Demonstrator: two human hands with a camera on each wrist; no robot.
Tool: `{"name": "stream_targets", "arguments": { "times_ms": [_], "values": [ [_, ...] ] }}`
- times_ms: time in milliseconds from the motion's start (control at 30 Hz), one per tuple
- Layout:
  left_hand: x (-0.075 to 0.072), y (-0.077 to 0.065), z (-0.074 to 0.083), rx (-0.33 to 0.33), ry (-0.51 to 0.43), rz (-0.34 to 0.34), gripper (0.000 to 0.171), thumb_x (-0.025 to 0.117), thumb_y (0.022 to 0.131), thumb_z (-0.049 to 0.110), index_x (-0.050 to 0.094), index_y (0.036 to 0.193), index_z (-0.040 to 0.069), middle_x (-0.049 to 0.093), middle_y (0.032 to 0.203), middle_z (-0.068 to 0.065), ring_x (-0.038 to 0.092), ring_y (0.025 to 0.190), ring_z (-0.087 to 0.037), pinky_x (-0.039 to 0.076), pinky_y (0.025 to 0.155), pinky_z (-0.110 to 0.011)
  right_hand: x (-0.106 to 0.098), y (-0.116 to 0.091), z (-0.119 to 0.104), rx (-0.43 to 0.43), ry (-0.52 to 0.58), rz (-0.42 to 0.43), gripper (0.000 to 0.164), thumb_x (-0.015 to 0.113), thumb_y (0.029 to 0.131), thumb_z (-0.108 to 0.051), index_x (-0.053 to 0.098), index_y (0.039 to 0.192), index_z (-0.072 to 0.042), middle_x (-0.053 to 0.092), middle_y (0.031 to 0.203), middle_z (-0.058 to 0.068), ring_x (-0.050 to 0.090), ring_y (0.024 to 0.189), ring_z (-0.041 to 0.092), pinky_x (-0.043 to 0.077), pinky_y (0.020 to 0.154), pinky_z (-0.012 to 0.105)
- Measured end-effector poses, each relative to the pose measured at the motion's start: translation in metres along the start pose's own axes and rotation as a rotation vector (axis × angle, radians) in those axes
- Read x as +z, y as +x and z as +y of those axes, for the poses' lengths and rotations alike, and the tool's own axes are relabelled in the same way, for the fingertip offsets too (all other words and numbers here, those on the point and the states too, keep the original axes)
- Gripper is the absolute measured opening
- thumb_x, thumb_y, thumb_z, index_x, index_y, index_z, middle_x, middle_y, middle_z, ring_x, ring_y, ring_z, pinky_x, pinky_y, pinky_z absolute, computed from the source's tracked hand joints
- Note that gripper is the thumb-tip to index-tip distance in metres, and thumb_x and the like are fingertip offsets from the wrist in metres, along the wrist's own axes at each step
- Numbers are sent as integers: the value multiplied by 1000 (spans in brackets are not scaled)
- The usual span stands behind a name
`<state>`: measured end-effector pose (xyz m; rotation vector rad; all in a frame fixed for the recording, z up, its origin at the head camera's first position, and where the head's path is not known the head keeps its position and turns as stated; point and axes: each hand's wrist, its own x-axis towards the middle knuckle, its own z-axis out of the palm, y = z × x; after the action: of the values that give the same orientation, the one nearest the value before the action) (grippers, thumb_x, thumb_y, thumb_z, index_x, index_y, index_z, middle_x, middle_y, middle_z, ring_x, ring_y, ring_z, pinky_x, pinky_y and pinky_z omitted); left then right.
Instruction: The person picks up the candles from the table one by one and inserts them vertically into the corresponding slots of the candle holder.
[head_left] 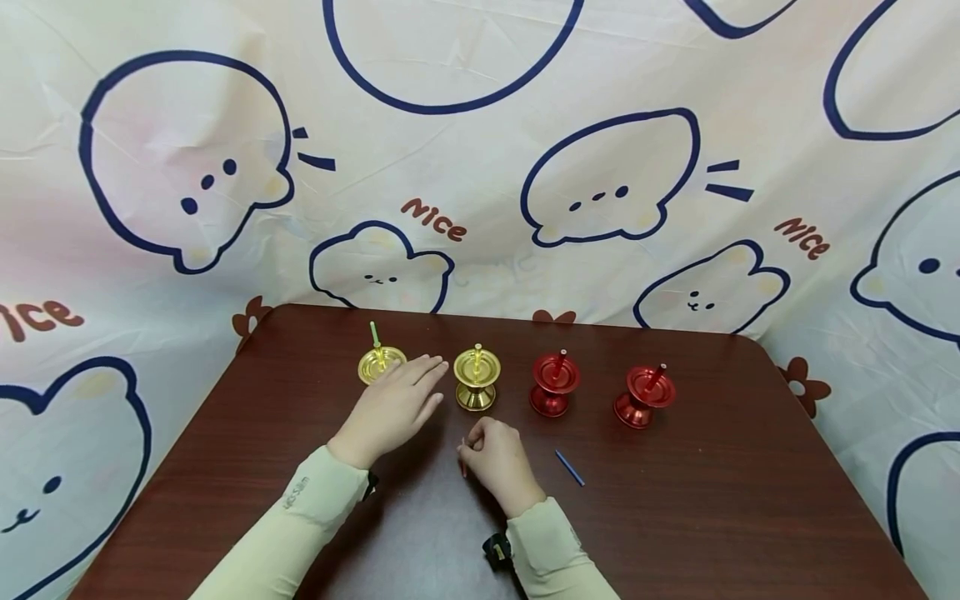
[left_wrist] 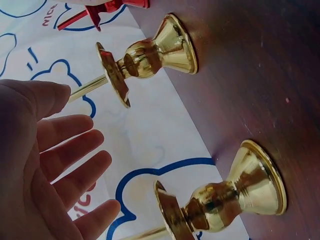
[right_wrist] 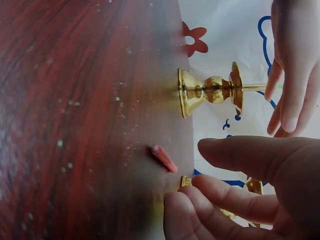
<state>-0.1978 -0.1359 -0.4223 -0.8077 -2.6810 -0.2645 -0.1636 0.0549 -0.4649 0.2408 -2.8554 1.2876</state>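
A thin red stick [right_wrist: 164, 159] lies on the dark wooden surface [head_left: 720, 500] just beside the fingertips of the right hand [head_left: 498, 462], on that hand's left side. From the head, its long axis runs roughly away from the person, with the fingers covering its middle. The right hand is much the nearer of the two; the left hand [head_left: 393, 408] is farther forward and to the left. In the right wrist view the thumb and forefinger stand apart with a gap between them, the other fingers bent beneath, and the stick shows a little past the tips on the surface side, so nothing appears to be gripped; whether a fingertip brushes it from the head's angle I cannot tell. The left hand has its fingers loosely extended and slightly spread, its palm bare, holding nothing; it partly hides the left gold holder [head_left: 372, 367], from which a green stick [head_left: 375, 334] rises. Just right of that hand, and apart from its thumb in the head view, stands the second gold holder [head_left: 476, 397], upright with a slim gold stem in its dish. To the right of the right hand, a blue stick [head_left: 569, 468] lies at a slant. Beyond it stand two red holders [head_left: 550, 403], and a printed cloth [head_left: 480, 275] hangs behind the far edge.
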Motion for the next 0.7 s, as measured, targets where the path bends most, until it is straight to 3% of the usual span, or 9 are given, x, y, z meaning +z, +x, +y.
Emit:
{"name": "stream_targets", "arguments": {
  "times_ms": [400, 700],
  "values": [
    [14, 12, 3, 21, 2, -43, 51, 64, 101, 28, 56, 144, 2, 54, 148, -14, 48, 140, -31, 36, 114, -56, 9, 5, 0, 24, -136, -9, 28, 82, 79, -7, 58, 66, -13, 53, 55, -6, 52, 54, 9, 46, 53, 29],
    [22, 14, 7, 19, -26, -100, 57, 62, 102, 29, 48, 150, 2, 45, 156, -15, 39, 146, -30, 31, 117, -56, 8, 7, -3, -4, -166, -7, 32, 79, 77, 0, 54, 62, -12, 51, 52, -4, 50, 49, 10, 43, 50, 27]
  ]
}}
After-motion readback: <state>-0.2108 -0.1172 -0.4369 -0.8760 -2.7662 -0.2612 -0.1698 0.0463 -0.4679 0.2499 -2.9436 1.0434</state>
